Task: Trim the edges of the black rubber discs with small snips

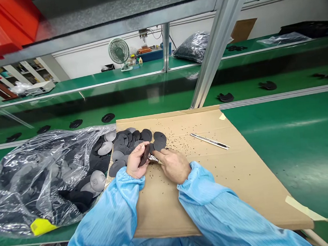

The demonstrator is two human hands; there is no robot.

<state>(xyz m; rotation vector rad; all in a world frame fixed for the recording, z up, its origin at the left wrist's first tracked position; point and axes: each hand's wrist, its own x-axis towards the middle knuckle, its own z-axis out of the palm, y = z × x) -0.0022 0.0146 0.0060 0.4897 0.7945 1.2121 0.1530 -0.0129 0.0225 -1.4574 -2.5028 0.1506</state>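
Over the tan cardboard (158, 216), left hand (134, 164): yours grips a thin, rounded dark disc (144, 155), tilted on edge between both hands.
Right hand (175, 166): yours closes around a slim tool (153, 158) with printed marks; your fingers hide most of it, so its type is unclear.
Heap (123, 140): matte black and grey ovals, overlapping, just far-left of your hands.
Bag (37, 162): clear, crinkled plastic at left; glare obscures the pieces inside.
Crumbs (183, 144): dark specks at right, too tiny to identify.

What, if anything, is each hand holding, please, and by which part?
Left hand: a dark oval disc, apparently by its edge. Right hand: a tool, its gripped part hidden.
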